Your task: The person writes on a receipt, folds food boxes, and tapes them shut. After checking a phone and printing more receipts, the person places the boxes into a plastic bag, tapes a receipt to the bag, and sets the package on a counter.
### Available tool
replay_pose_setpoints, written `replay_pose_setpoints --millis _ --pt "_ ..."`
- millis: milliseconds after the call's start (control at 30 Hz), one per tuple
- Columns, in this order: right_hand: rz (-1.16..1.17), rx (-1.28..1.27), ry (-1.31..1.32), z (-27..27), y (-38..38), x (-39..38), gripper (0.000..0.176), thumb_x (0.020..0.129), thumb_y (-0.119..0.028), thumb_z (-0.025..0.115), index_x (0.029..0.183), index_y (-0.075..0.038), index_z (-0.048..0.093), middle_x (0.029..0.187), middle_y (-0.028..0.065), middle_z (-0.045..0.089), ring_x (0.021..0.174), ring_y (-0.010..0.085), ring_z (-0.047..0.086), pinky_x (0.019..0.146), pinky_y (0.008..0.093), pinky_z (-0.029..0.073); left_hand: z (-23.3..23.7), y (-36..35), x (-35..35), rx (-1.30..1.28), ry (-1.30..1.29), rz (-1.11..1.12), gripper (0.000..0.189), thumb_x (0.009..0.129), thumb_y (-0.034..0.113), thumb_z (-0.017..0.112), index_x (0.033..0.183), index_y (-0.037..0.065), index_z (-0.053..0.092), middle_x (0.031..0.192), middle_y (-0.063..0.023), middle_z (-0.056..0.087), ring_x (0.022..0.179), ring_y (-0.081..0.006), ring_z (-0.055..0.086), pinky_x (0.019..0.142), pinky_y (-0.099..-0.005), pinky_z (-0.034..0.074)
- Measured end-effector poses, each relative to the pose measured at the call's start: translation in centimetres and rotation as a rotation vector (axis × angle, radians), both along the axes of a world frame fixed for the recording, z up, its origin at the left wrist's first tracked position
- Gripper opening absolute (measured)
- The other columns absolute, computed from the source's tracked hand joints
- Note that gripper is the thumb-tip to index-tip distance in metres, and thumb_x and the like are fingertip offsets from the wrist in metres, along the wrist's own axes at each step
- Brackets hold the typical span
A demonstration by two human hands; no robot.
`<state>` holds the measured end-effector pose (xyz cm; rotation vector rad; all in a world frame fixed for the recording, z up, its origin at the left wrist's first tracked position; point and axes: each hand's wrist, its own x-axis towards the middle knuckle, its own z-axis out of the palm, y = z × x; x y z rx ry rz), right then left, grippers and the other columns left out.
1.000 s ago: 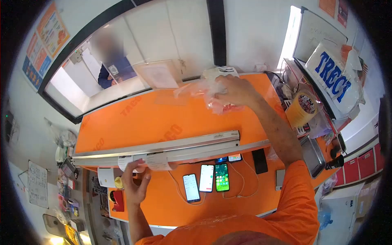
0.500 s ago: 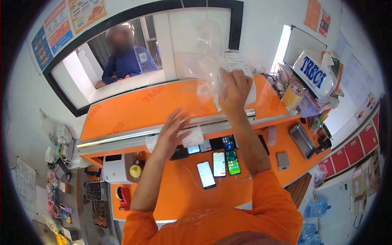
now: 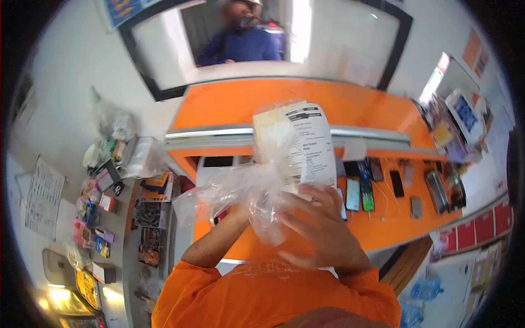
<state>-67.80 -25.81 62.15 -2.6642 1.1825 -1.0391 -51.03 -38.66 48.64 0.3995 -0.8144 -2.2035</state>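
In front of my chest is a clear plastic bag, its loose, crumpled top spilling to the left. A long printed receipt is on its right side, and a pale yellowish packet shape shows through the plastic. My left hand is at the bag's gathered part, mostly covered by the film, and appears to grip it. Over the lower part of the bag, just below the receipt, my right hand has its fingers spread and slightly blurred.
Beyond the orange counter, a person in blue is at the window. Several phones lie on the lower desk to the right, beside a metal tray. A white printer is partly hidden behind the bag.
The bag and receipt have come from the counter toward my chest. My left hand has moved onto the bag; my right has lowered and spread its fingers. The view has turned left and down.
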Motion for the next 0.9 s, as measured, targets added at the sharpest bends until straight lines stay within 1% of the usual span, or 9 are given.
replay_pose_setpoints --millis 67,133,200,300,367,533,633,733,900 --pt "-0.188 -0.216 -0.309 -1.8 -2.2 0.4 0.072 0.081 -0.034 0.073 0.141 -0.010 0.044 0.135 0.0151 0.047 0.118 0.0285 0.051 0.104 0.0498 0.038 1.3 -0.4 2.6 -0.032 -0.038 0.152 0.047 0.097 0.030 0.056 0.134 0.003 0.046 0.122 -0.0107 0.057 0.107 -0.0213 0.059 0.089 -0.0397 0.053" --pt "-0.316 0.000 -1.028 -2.2 -4.4 4.1 0.087 0.078 -0.039 0.077 0.146 -0.006 0.033 0.139 0.0159 0.044 0.127 0.0284 0.046 0.104 0.0443 0.041 3.0 0.0 5.1 -0.047 -0.070 0.304 0.046 0.097 0.030 0.056 0.133 0.003 0.046 0.122 -0.0110 0.057 0.107 -0.0210 0.059 0.089 -0.0390 0.053" --pt "-0.070 0.547 -1.411 -0.4 -6.3 6.4 0.076 0.086 -0.031 0.070 0.146 -0.006 0.031 0.134 0.0141 0.049 0.118 0.0290 0.052 0.097 0.0441 0.047 3.7 0.1 6.6 -0.052 -0.090 0.400 0.045 0.098 0.030 0.055 0.132 0.002 0.046 0.121 -0.0113 0.057 0.106 -0.0207 0.059 0.089 -0.0383 0.053" --pt "0.044 0.901 -1.340 -5.4 -8.4 5.2 0.058 0.093 -0.022 0.063 0.143 -0.009 0.037 0.128 0.0139 0.054 0.100 0.0302 0.063 0.087 0.0448 0.054 3.3 0.4 6.6 -0.123 -0.140 0.419 0.051 0.098 0.035 0.052 0.138 0.005 0.040 0.128 -0.0127 0.053 0.109 -0.0235 0.058 0.088 -0.0390 0.054" --pt "0.118 0.879 -1.376 -5.4 -10.2 6.0 0.057 0.095 -0.021 0.060 0.143 -0.007 0.034 0.128 0.0147 0.054 0.096 0.0296 0.065 0.081 0.0374 0.057 5.9 0.3 8.1 -0.323 -0.286 0.453 0.053 0.100 0.042 0.045 0.144 0.014 0.036 0.134 -0.0120 0.050 0.112 -0.0266 0.056 0.085 -0.0376 0.055" --pt "0.495 1.061 -1.484 -5.1 -20.6 5.0 0.049 0.095 -0.039 0.057 0.131 -0.008 0.048 0.121 0.0100 0.058 0.105 0.0241 0.060 0.087 0.0435 0.053 7.2 0.3 13.0 -0.311 -0.269 0.616 0.055 0.098 0.051 0.044 0.145 0.024 0.034 0.138 -0.0108 0.048 0.120 -0.0283 0.051 0.094 -0.0472 0.049" --pt "0.122 1.012 -1.370 -4.3 -30.0 4.6 0.050 0.091 -0.049 0.060 0.118 -0.008 0.059 0.104 0.0108 0.065 0.097 0.0236 0.063 0.083 0.0416 0.055 2.9 1.1 14.0 -0.341 -0.239 0.604 0.060 0.096 0.054 0.047 0.146 0.025 0.032 0.138 -0.0108 0.047 0.123 -0.0302 0.050 0.098 -0.0510 0.045" --pt "0.210 1.211 -1.336 -4.8 -39.9 4.5 0.057 0.087 -0.041 0.063 0.131 -0.009 0.046 0.125 0.0161 0.056 0.100 0.0281 0.063 0.078 0.0424 0.056 -1.0 3.6 13.4 -0.164 -0.206 0.493 0.068 0.090 0.057 0.055 0.145 0.023 0.034 0.135 -0.0096 0.050 0.120 -0.0294 0.053 0.096 -0.0479 0.047" --pt "-0.038 1.162 -1.526 -8.3 -48.9 7.0 0.048 0.087 -0.025 0.061 0.129 -0.006 0.048 0.123 0.0190 0.056 0.097 0.0349 0.063 0.081 0.0496 0.056 -6.6 6.9 12.1 0.080 -0.303 0.465 0.060 0.097 0.054 0.047 0.143 0.016 0.038 0.129 -0.0073 0.054 0.112 -0.0229 0.056 0.090 -0.0388 0.048"
